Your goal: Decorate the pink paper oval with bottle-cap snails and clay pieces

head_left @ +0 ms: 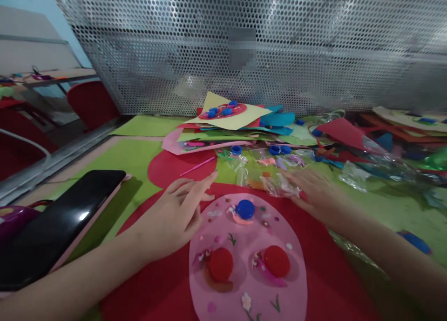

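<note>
My left hand [178, 214] hovers at the left edge of a pink oval sheet [244, 251], its fingers loosely bent and apart, holding nothing. The forefinger points toward a thin pink stick [197, 166]. My right hand [310, 190] is stretched over small clear plastic bags [279, 185] behind the sheet; its fingers are blurred, and contact with the bags is unclear. On the pink oval sit snail shapes with a blue cap [245, 209], a red cap [220, 264] and another red cap [277, 261], among tiny flowers and dots. Red paper [150, 284] lies underneath.
A black phone [66, 223] lies at the left. Behind my hands, coloured papers [240, 118] are stacked against a perforated metal panel [195, 46]. Blue caps [236, 150] and plastic wrappers [354, 176] are scattered about. A red chair [91, 104] stands beyond the table.
</note>
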A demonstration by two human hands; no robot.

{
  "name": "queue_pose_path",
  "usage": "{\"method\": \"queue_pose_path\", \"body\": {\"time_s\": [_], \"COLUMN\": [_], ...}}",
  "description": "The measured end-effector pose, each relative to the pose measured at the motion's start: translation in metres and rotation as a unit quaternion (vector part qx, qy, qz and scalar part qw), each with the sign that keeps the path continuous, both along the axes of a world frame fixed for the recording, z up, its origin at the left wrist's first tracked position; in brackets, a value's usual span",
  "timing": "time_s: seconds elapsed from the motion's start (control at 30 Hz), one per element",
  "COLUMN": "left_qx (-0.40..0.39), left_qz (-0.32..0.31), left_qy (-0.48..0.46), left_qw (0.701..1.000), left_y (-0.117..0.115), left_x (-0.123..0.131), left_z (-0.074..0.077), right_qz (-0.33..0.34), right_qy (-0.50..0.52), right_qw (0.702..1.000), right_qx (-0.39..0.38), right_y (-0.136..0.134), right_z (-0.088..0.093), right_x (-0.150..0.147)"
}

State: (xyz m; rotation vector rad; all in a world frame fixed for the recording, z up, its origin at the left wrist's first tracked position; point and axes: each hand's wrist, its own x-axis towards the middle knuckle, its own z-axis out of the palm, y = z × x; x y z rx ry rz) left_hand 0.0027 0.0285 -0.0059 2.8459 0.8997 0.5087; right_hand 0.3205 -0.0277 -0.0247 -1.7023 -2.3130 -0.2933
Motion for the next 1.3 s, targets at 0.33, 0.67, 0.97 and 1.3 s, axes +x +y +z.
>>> {"method": "queue_pose_path", "body": {"time_s": [0.33,0.67,0.97,1.3], "left_qx": [-0.053,-0.012,0.014,0.045], "left_qz": [-0.05,-0.052,-0.078,-0.062], "left_qy": [-0.1,-0.179,-0.274,-0.233], "left_qw": [0.992,0.982,0.958,0.969], "left_y": [-0.039,-0.044,-0.051,-0.054], "left_x": [0.024,0.049,0.071,0.064], "left_z": [0.024,0.051,0.056,0.046], "right_qz": [0.095,0.136,0.115,0.134], "right_qy": [0.118,0.148,0.254,0.294], "right_qw": [0.983,0.974,0.954,0.942], "right_qx": [0.099,0.1,0.108,0.088], "right_y": [-0.034,-0.037,-0.037,-0.04], "right_z": [0.036,0.038,0.044,0.042], "right_x": [-0.051,-0.046,-0.047,-0.052]}}
